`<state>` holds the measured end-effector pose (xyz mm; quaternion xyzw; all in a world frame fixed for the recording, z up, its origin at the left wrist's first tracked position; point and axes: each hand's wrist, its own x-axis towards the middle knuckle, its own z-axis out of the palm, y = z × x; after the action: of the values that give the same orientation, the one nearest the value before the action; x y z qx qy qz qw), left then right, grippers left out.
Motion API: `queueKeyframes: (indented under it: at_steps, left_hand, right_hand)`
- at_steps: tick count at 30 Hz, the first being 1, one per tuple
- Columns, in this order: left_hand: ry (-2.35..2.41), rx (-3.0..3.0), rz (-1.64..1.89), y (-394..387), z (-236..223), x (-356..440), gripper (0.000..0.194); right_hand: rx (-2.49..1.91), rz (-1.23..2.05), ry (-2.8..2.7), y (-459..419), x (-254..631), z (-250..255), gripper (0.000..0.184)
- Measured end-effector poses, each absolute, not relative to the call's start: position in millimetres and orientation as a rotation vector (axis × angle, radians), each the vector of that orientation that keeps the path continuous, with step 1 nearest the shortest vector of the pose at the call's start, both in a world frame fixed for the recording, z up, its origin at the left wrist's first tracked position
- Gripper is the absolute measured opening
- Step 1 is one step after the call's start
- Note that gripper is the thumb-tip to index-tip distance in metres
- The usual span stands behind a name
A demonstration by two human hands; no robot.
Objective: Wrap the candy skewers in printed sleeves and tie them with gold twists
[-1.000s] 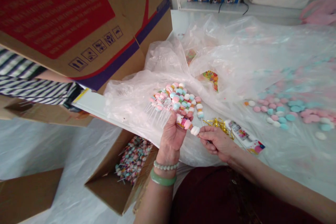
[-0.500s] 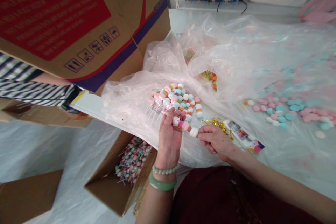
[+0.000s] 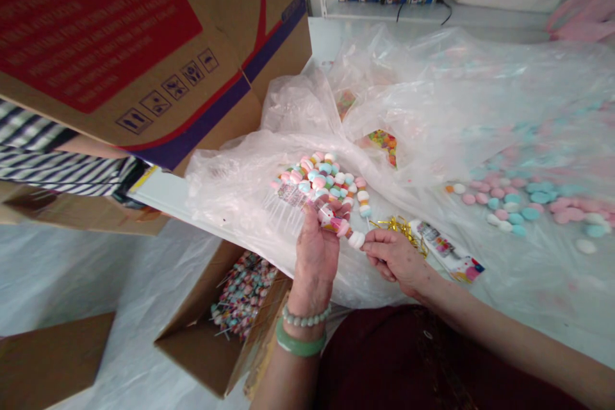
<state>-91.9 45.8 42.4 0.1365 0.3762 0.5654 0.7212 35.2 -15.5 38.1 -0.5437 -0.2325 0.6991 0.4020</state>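
My left hand is closed round a fanned bunch of candy skewers, pastel pink, blue and white pieces threaded on thin clear sticks. Its wrist wears a bead bracelet and a green bangle. My right hand pinches the stick end of one skewer and holds it against the bunch. Just beyond the right hand lie gold twist ties and a printed label card on clear plastic sheeting.
Loose pastel candies are scattered at the right on the sheeting. An open cardboard box of finished skewers sits below the table edge. A large printed carton looms at upper left, with a person's striped sleeve beneath it.
My left hand has shifted its fingers on the bunch while the right hand keeps the single skewer against it. Both hands stay in nearly the same place.
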Motion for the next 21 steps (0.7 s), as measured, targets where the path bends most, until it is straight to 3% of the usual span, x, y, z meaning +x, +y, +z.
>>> queueKeyframes:
  at_steps: [14, 21]
  left_hand:
    - [0.826, 0.420, 1.164, 37.7, 42.6, -92.4, 0.030]
    - [0.808, 0.468, 1.115, 35.3, 44.8, -89.9, 0.027]
  right_hand:
    - [-1.499, 1.629, -0.960, -19.6, 36.0, 38.6, 0.017]
    - [-1.219, 1.860, -0.561, -17.3, 32.9, 38.8, 0.019]
